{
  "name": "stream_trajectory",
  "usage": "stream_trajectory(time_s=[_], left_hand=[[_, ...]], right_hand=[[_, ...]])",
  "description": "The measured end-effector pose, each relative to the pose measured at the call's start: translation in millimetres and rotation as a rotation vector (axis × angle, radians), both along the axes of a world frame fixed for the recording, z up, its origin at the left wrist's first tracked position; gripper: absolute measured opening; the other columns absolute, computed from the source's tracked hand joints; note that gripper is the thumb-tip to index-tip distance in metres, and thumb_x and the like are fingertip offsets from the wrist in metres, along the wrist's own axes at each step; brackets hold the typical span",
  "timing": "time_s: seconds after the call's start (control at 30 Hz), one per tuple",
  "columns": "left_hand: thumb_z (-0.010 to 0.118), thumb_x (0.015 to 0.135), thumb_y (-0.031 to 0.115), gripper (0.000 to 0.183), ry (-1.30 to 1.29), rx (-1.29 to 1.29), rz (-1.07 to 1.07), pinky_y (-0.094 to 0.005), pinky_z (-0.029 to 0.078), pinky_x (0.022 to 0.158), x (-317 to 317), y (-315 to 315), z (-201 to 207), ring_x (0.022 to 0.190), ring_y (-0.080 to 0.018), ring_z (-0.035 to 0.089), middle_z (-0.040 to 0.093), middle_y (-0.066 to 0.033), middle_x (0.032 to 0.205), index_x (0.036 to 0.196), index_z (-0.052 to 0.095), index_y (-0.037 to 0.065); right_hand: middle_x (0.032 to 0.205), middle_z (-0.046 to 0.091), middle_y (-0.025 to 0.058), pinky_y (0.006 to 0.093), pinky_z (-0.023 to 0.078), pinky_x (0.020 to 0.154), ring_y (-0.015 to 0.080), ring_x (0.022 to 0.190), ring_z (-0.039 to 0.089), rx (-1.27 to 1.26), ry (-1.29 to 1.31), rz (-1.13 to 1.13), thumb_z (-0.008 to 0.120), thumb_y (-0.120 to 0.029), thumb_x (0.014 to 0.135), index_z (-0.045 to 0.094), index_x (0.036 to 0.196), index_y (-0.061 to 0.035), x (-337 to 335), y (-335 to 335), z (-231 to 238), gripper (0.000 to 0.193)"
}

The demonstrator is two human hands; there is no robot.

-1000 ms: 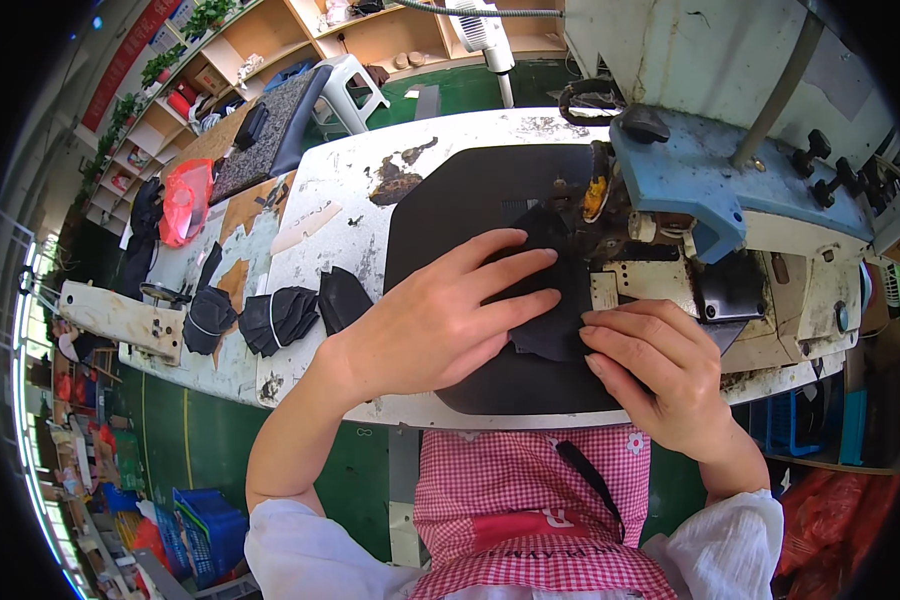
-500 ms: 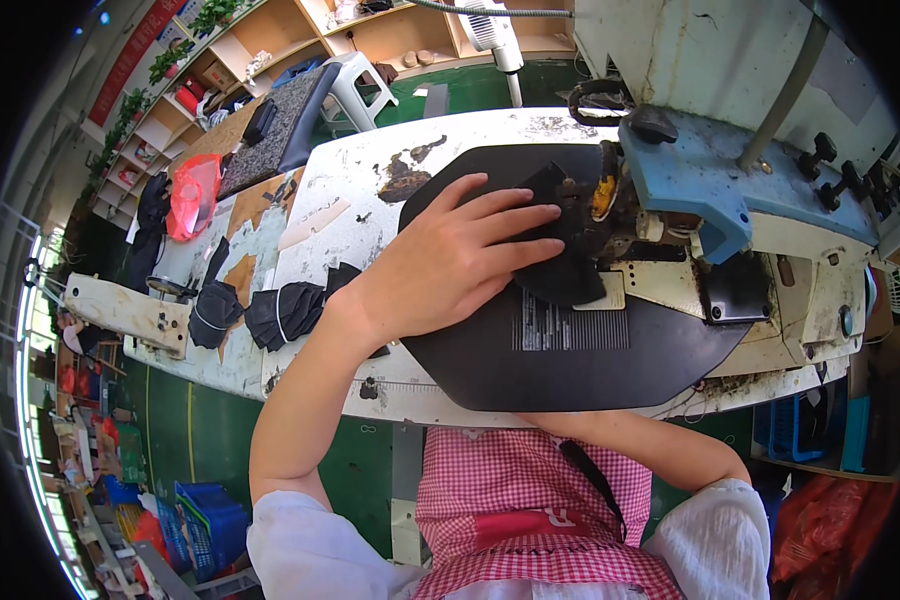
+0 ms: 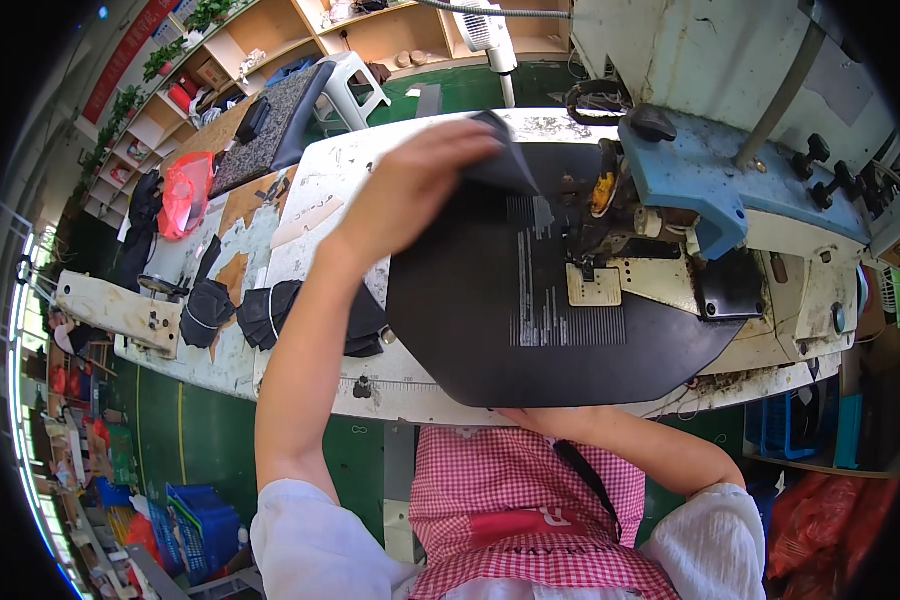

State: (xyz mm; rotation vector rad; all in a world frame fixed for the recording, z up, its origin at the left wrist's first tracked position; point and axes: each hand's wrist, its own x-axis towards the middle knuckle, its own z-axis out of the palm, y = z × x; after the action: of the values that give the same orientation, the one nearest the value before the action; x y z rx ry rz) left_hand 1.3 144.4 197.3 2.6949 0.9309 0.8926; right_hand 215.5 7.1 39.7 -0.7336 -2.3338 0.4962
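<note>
Blurred by motion, my left hand [image 3: 410, 190] is raised over the far left part of a black sewing table plate [image 3: 450, 340]. A piece of black fabric [image 3: 505, 160] is pinched at its fingertips, its free end hanging toward the plate. To the right is the sewing machine's blue head [image 3: 690, 180], with its needle area above a pale metal needle plate [image 3: 594, 287] that lies bare. My right hand [image 3: 520, 417] is below the plate's near edge; only a small part shows and its fingers are hidden.
Banded bundles of black pieces [image 3: 268, 312] lie left of the plate on the worn white table [image 3: 360, 165]. Farther left are a red plastic bag [image 3: 185, 195] and a pale metal arm [image 3: 120, 310]. A white stool [image 3: 353, 88] and fan [image 3: 487, 40] stand behind.
My left hand has moved left and away from the needle area, carrying the black fabric off the needle plate, which is now uncovered. The right arm stays below the plate.
</note>
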Motion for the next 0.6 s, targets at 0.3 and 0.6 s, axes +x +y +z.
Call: stream_trajectory(time_s=[0.3,0.6], left_hand=[[0.048,0.071,-0.004,0.053,0.009,-0.035,0.525,-0.0474,0.035,0.114,-136,-140,-134,0.132,-0.0363,0.052,0.059,-0.0177,0.136,0.12,0.069,0.002],[0.067,0.078,0.012,0.035,0.025,-0.005,0.067,-0.0495,0.045,0.102,3,-177,-181,0.111,-0.0354,0.06,0.064,-0.0142,0.115,0.112,0.067,0.004]], right_hand=[[0.1,0.068,0.0107,0.0369,0.057,0.071,0.0258,0.084,0.068,0.062,-0.01,-0.061,0.067,-0.02,0.088,0.067,0.11,-0.0061,9,-6,-5,0.026],[0.095,0.069,0.0094,0.0327,0.054,0.067,0.0193,0.074,0.066,0.468,-0.113,-0.043,0.063,-0.009,0.088,0.068,0.107,-0.0033,10,-10,-47,0.021]])
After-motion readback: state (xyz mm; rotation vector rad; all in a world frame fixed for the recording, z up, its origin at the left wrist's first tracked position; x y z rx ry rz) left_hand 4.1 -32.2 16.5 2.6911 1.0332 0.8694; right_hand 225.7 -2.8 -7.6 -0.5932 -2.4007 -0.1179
